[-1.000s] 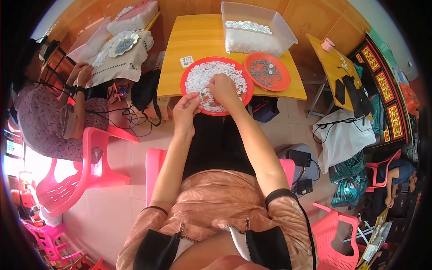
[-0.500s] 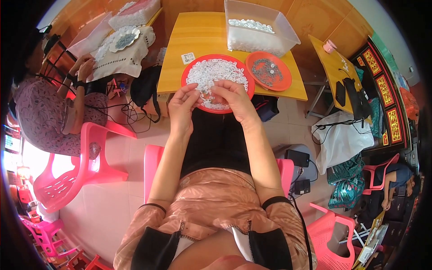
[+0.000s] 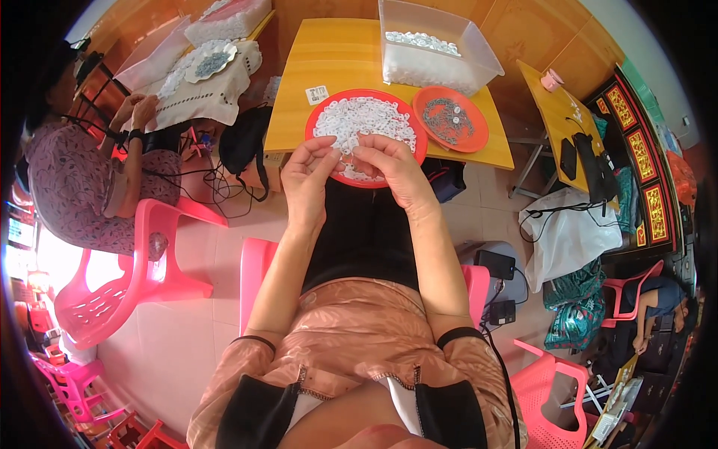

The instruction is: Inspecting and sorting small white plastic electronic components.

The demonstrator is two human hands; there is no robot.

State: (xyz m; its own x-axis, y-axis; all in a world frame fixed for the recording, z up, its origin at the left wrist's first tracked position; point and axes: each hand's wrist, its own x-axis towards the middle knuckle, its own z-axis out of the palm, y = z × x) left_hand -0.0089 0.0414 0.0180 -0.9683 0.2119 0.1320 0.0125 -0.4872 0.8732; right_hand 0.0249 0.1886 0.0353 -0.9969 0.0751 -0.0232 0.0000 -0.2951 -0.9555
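Observation:
Both hands are raised over the near part of a red round plate [image 3: 422, 142] heaped with small white plastic pieces [image 3: 366, 116]. My left hand [image 3: 309, 179] is closed, its thumb and forefinger pinched together. Facing it a short gap away, my right hand [image 3: 396, 172] holds its thumb against its fingers in the same way. Whatever lies between the fingertips is too small to make out against the white pieces. Touching the red plate on the right is an orange plate [image 3: 477, 138] with small grey metal-looking pieces [image 3: 441, 120] and a couple of white ones.
A translucent bin [image 3: 441, 73] of white pieces stands at the back of the yellow table [image 3: 329, 52]. To the left, a person [image 3: 97, 179] works at a cloth-covered table [image 3: 198, 105]. Pink chairs [image 3: 168, 247], a side table [image 3: 557, 138] and cables [image 3: 217, 187] surround me.
The view has shifted slightly, so the table and plates sit a little further right. Both hands keep nearly the same pinched pose over the plate.

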